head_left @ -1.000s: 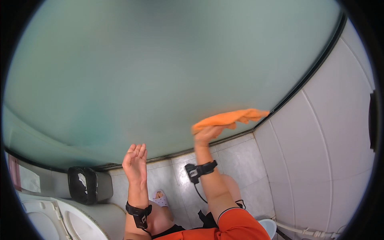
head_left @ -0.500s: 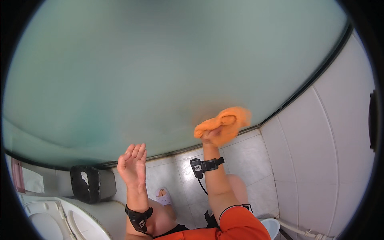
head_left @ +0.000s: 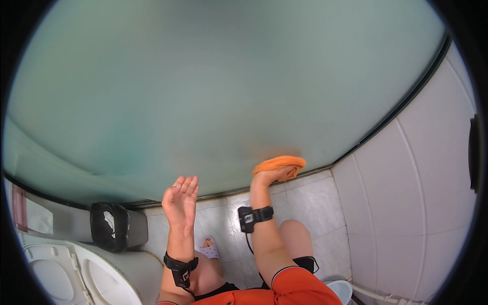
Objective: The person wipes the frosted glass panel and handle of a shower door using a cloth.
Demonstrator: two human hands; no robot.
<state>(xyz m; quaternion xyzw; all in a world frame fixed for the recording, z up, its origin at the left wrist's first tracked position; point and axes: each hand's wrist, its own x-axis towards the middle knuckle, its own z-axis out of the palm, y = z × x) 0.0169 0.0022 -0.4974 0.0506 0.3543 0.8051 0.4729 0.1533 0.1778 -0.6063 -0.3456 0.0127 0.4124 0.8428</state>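
A large frosted greenish glass panel [head_left: 203, 91] fills the space in front of me. My right hand [head_left: 271, 176] is closed on an orange cloth [head_left: 280, 162], which lies at the lower part of the glass, right of centre. Part of that hand's fingers is hidden by the cloth's folds. Further left, my left hand [head_left: 182, 203] is raised near the panel's lower edge, palm showing and fingers stretched out, holding nothing. From this angle I cannot tell if it touches the glass. Each wrist wears a black strap with a small box.
At lower left stand a bin [head_left: 133, 230] with a black liner and a white toilet [head_left: 104, 277] with its lid up. A white tiled wall [head_left: 391, 188] closes the right side. Near my right thigh are a pale blue basin [head_left: 339, 291] and a white pipe [head_left: 373, 295].
My right hand has shifted slightly left, and the cloth, spread out before, now looks more bunched around it. My left hand has moved a little right and up, still open.
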